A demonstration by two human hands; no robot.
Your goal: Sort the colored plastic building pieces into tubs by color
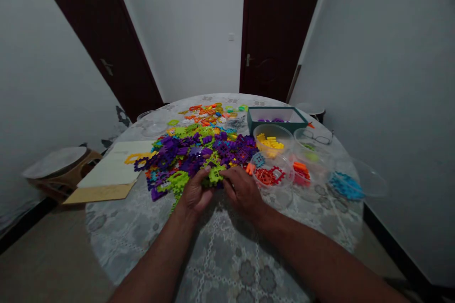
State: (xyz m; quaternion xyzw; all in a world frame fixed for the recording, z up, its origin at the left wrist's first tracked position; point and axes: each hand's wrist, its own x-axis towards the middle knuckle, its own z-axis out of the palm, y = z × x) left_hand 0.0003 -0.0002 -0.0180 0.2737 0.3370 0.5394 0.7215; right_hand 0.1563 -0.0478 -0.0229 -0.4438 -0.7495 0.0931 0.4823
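Both hands clamped on green piece [215, 173]: left hand [195, 194] pinching one side, right hand [243, 191] closing fingertips on the other, likely to steady it. Held low at 6 o'clock edge of pile.
Round table [227, 255], patterned cloth.
Pile [199, 151] at centre, mostly purple and green, within easy reach.
Cardboard sheet [110, 175] at 9 o'clock, beside pile.
Teal box [275, 114] at 1 o'clock.
Clear bowls at 3 o'clock, seemingly keeping colours apart: blue bowl [373, 182], yellow bowl [273, 126], red bowl [272, 187].
Glasses [318, 138] behind bowls.
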